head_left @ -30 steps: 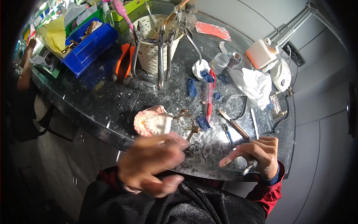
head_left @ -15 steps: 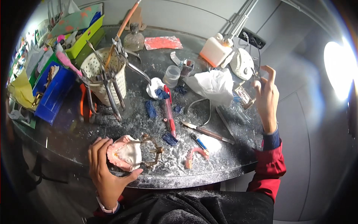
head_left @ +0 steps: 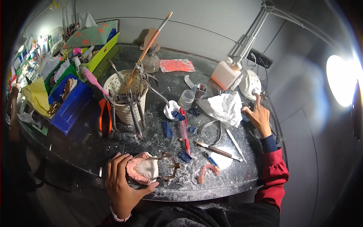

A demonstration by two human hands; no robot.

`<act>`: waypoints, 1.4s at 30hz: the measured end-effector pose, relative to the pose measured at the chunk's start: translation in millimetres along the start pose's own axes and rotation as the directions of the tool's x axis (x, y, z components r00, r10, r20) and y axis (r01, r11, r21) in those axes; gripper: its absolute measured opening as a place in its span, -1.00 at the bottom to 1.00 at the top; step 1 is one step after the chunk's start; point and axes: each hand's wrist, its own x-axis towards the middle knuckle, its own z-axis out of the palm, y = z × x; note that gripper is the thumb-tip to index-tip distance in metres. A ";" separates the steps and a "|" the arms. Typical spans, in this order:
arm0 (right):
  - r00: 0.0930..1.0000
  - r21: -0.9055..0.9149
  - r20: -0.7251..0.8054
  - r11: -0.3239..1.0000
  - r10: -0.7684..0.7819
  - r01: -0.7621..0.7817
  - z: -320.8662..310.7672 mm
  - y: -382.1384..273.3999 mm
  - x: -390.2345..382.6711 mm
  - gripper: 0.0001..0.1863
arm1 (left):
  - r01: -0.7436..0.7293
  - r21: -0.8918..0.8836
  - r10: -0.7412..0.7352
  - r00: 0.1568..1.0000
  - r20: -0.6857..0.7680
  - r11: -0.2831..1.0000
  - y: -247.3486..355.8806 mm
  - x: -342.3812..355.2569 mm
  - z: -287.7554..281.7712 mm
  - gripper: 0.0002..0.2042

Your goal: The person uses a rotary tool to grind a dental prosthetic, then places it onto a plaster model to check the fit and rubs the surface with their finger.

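Your left hand [head_left: 121, 187] is cupping the pink-and-white dental cast [head_left: 146, 169] at the lower left of the frame, its grip closing around the pink side, fingers along the left edge and thumb beneath the lower one. The brass articulator [head_left: 176, 165] is extending rightward from the cast; you are probably gripping the opposite side to steady the model while leaving the hinge uncovered.

At the right of the frame, your right hand [head_left: 260, 116] is pointing its index finger at the white control unit [head_left: 247, 80], the fingertip seemingly touching its front. That grip is looking released, with nothing visible in it, though its underside is staying hidden. The unit is standing near the tabletop's [head_left: 159, 195] right edge, presumably to be within that hand's reach.

Right of the cast, near the front rim, a pink denture arch [head_left: 202, 176] is lying in white dust. A blue pen-like tool [head_left: 210, 159], a wooden-handled knife [head_left: 217, 149] and a thin metal strip [head_left: 236, 145] are crowding the space between your hands, while a crumpled white sheet [head_left: 226, 108] is blocking part of the way toward the unit. Above the cast, pliers [head_left: 133, 115] are hanging over the perforated basket's [head_left: 121, 113] rim, jutting toward the work area.
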 end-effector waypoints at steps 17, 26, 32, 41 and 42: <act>0.993 0.573 0.109 0.812 0.053 -0.106 78.3 41.9 127.0 -0.70 | 0.228 -0.629 -0.147 0.973 0.179 0.743 -27.9 24.0 -48.0 -0.16; 0.990 0.357 -0.140 0.934 0.023 0.029 16.5 22.1 115.0 -0.77 | -0.185 -0.438 0.208 0.978 0.004 0.880 -70.0 132.0 12.8 0.10; 0.948 0.438 -0.314 0.878 -0.052 0.193 -49.6 -0.7 71.8 -0.78 | -0.235 -0.460 0.252 0.967 -0.024 0.857 -77.8 167.5 35.8 0.00; 0.990 0.931 0.010 0.362 -0.143 0.043 -106.5 -74.3 1.0 -0.62 | -0.130 -0.354 0.140 0.990 0.002 0.926 -89.0 223.7 55.4 0.03; 0.978 0.971 0.045 0.240 -0.204 0.006 -110.8 -93.6 -15.3 -0.64 | -0.113 -0.345 0.114 0.993 -0.018 0.932 -88.7 223.8 58.1 0.07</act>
